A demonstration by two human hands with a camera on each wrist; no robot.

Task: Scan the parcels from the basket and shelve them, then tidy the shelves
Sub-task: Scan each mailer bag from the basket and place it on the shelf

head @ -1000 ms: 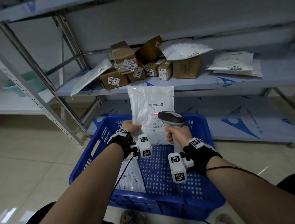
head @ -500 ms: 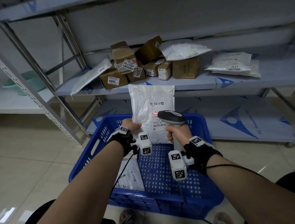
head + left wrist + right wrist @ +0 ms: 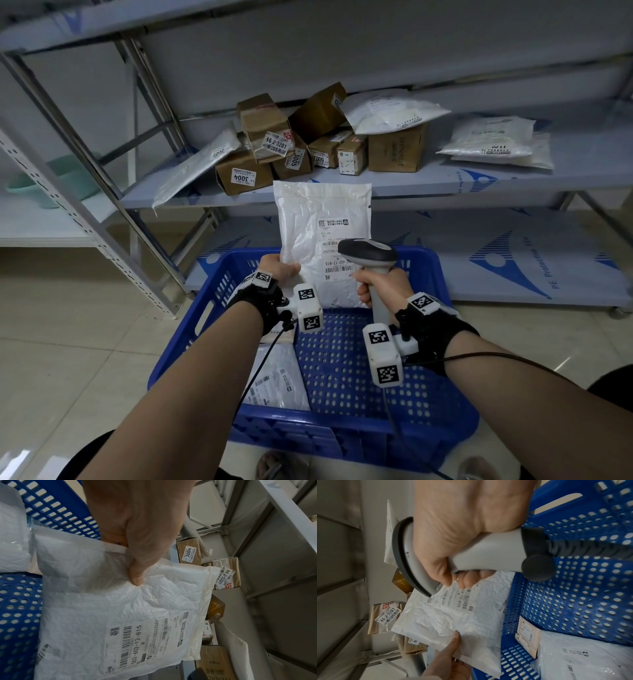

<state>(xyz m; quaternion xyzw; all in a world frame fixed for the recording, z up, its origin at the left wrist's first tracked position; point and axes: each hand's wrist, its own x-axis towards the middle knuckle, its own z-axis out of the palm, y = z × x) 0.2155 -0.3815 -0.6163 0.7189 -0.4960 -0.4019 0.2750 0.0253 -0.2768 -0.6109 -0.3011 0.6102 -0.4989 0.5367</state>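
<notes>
Left hand (image 3: 278, 271): thumb and fingers pinching white mailer (image 3: 325, 236) upright above blue basket (image 3: 346, 370); right hand (image 3: 380, 282): wrapped round scanner (image 3: 368, 255) grip, head at mailer's label.

Pale tiled floor (image 3: 68, 359) – a green basin (image 3: 51, 181) on the left rack

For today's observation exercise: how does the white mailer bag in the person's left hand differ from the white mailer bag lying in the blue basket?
The held mailer bag stands upright, pinched at its lower left corner by the left hand; the basket mailer bag lies flat on the floor of the blue basket. The held bag faces the barcode scanner gripped in the right hand; the basket bag lies partly under the left forearm, untouched. Both are white, crinkled and carry printed barcode labels.
</notes>
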